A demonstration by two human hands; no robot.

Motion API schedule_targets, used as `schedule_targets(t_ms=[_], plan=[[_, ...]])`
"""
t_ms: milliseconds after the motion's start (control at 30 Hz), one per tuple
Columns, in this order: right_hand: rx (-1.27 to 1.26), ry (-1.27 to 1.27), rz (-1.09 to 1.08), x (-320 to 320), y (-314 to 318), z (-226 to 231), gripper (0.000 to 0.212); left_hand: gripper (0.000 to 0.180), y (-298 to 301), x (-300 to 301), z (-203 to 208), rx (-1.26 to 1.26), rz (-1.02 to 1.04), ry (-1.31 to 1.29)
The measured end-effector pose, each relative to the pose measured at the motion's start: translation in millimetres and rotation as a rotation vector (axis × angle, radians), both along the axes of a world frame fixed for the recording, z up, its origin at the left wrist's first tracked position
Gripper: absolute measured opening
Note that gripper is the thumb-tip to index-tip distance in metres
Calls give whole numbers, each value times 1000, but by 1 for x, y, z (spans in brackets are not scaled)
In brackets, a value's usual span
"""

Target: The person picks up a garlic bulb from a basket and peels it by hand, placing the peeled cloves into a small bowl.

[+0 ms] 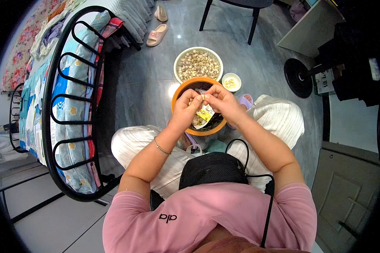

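Observation:
Fingertip to fingertip, my left hand (185,109) and my right hand (223,103) pinch a small pale garlic clove (204,97) between them. Both are held over an orange-rimmed bin (218,128) with a dark inside. Pale scraps and a yellow-and-white wrapper (205,113) lie in it, partly hidden by my hands. Just beyond the bin stands a wide pale basin (176,66) heaped with unpeeled garlic cloves (198,64). To its right is a small white bowl (231,88) with several pale yellow peeled cloves (230,82) at its bottom.
A bed with a black metal frame (55,122) runs along the left. Pink slippers (157,35) lie on the grey tiled floor (135,67). A dark chair (249,3) stands at the far side, and a round black stand base (297,78) at the right. A black cable (271,206) crosses my lap.

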State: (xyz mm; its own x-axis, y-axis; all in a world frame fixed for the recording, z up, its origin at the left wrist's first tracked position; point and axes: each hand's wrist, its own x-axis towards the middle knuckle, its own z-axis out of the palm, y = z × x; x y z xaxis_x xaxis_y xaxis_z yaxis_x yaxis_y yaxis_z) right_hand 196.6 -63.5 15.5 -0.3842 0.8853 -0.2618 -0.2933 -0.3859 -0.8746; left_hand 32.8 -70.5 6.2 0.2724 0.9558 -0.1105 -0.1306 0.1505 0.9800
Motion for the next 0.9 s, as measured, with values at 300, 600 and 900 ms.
schedule_targets(t_ms=[300,600,900], plan=[[323,-168,-155,-12,-9,-4,8,14,-4,0,3,148,76,147],[367,-291,-156,-14,-11,1,7,15,-4,-1,5,308,128,337],[123,-138,-137,-9,-6,5,12,23,-3,1,6,64,132,64]])
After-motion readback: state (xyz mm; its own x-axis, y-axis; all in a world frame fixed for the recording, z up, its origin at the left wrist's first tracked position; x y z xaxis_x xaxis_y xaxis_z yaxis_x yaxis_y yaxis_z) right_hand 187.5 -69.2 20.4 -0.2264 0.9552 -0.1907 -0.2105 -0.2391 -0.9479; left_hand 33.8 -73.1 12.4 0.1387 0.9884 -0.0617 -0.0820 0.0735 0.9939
